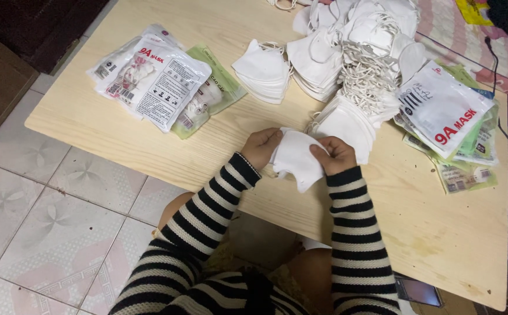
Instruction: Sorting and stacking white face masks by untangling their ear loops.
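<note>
Right now I see both hands meeting over the near edge of the wooden surface [119, 140], sharing one white folded mask [296, 158]. The left hand [261, 147] pinches the mask's left edge, fingers curled over the top and thumb beneath; the right hand [334, 155] pinches the right edge in the same way. Held from both sides like this, the mask stays taut and flat, which I judge makes it easy to look over or fold. It sits at the centre of my view, just above the striped sleeves [347, 233].

At about one o'clock from the hands lies a big loose heap of white masks [353, 64] with tangled ear loops, its near edge just beside the right hand, so a fresh one is within easy reach. At twelve o'clock, a smaller neat stack of masks [263, 73] rests apart from the heap, seemingly sorted. At ten o'clock, filled printed packets [152, 79] lie overlapped, well apart from the hands. At three o'clock, more flat pouches [446, 111] fan out beside the heap. Tiled floor [44, 221] shows at seven o'clock.
</note>
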